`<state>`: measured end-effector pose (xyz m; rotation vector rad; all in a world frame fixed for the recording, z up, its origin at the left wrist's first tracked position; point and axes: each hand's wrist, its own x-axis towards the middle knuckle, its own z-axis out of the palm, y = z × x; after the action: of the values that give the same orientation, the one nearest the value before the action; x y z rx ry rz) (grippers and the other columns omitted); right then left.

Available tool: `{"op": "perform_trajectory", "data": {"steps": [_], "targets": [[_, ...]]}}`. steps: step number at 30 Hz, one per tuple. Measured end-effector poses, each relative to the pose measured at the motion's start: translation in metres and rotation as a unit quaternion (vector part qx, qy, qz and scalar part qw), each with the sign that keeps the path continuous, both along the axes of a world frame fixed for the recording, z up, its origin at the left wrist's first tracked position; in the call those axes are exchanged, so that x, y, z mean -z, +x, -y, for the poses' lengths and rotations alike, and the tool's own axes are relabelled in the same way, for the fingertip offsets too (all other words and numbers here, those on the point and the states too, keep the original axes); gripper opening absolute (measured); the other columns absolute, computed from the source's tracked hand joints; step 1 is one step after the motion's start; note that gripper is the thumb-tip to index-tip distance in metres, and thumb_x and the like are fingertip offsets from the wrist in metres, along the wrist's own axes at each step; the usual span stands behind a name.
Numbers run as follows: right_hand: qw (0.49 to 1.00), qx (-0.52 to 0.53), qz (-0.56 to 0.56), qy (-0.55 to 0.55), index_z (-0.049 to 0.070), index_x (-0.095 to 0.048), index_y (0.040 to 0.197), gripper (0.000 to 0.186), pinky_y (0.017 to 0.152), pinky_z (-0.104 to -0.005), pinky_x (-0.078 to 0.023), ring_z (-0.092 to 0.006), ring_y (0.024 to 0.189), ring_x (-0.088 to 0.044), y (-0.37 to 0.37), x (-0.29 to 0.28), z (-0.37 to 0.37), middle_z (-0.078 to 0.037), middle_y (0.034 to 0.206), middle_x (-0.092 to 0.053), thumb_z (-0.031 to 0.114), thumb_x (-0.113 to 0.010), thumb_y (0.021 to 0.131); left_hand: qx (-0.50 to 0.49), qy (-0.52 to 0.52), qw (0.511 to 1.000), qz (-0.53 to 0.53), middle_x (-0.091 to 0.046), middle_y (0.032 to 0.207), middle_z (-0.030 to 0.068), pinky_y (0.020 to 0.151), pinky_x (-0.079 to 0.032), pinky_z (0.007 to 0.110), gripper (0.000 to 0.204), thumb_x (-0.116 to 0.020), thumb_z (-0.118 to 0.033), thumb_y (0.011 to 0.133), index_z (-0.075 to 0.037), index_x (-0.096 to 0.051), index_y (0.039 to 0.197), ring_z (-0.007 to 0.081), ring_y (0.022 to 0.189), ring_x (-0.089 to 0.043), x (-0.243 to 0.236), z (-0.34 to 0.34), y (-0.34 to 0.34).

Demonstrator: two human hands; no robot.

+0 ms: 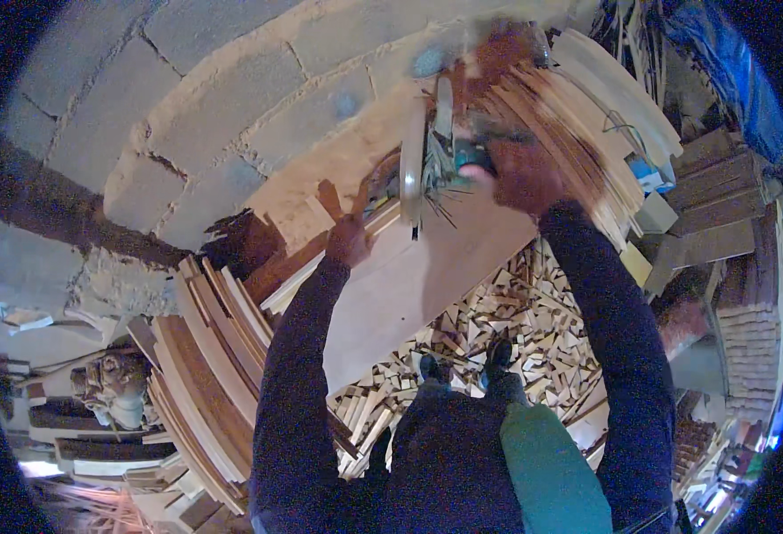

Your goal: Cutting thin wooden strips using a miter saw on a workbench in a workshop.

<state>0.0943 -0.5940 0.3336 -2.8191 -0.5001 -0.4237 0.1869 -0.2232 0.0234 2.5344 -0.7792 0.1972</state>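
My left hand (347, 233) is at the left end of a pale, flat board (391, 298), with its fingers spread and nothing seen in them. On the far right side of the board, my right hand (527, 176) is smeared by motion. Close to its fingers is a small dark green object (473, 158) with a pinkish patch, too blurred to name. Between the hands, narrow upright strips (412, 169) and a bundle of thin slivers (441, 147) stand at the board's far edge. Whether my right fingers grip anything is hidden by the blur.
Small wood offcuts (516, 307) cover the floor around my feet. Long wooden strips are stacked at the left (205, 383) and far right (569, 116). A block wall (231, 107) rises behind. Stacked wood pieces (712, 205) and a blue sheet (730, 53) are at the right.
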Motion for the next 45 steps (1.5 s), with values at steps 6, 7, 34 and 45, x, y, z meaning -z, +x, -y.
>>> {"op": "perform_trajectory", "data": {"steps": [6,7,34,45], "targets": [[0.993,0.023,0.105,-0.037,0.003,-0.06,0.121,0.068,0.076,-0.0526,-0.055,-0.0427,0.087,-0.068,-0.031,0.048,-0.018,-0.022,0.097,-0.068,0.064,-0.066,0.091,-0.01,0.114,0.993,0.01,-0.067,0.091,0.0273,0.069,-0.059,0.055,0.053,-0.075,-0.029,0.082,0.01,-0.057,0.112,0.0425,0.082,-0.07,-0.024,0.001,-0.011],[0.996,0.03,0.077,-0.033,0.002,-0.059,0.11,0.065,0.072,-0.0518,-0.054,-0.0416,0.084,-0.067,-0.036,0.056,-0.021,-0.02,0.093,-0.066,0.064,-0.067,0.09,-0.008,0.107,0.994,0.011,-0.067,0.091,0.0275,0.069,-0.059,0.055,0.052,-0.075,-0.03,0.082,0.01,-0.058,0.111,0.0426,0.082,-0.07,-0.027,0.002,-0.011],[0.979,-0.03,0.089,-0.18,0.007,-0.064,0.127,0.056,0.101,-0.0473,-0.051,-0.0386,0.111,-0.066,0.074,-0.031,0.037,-0.02,0.112,-0.071,0.008,-0.075,0.072,-0.063,0.117,0.99,0.048,-0.066,0.097,0.022,0.072,-0.058,0.054,0.061,-0.071,-0.029,0.081,0.005,-0.05,0.127,0.0391,0.084,-0.07,0.002,0.003,-0.008],[0.985,-0.153,0.01,-0.084,0.007,-0.05,0.149,0.06,0.121,-0.0465,-0.034,-0.04,0.141,-0.046,0.132,-0.02,0.089,-0.021,0.15,-0.053,0.019,-0.068,0.093,-0.287,0.113,0.924,0.226,-0.047,0.149,0.0255,0.116,-0.037,0.052,0.072,-0.063,-0.026,0.088,0.005,-0.041,0.149,0.0404,0.136,-0.048,0.011,0.007,-0.082]]}}
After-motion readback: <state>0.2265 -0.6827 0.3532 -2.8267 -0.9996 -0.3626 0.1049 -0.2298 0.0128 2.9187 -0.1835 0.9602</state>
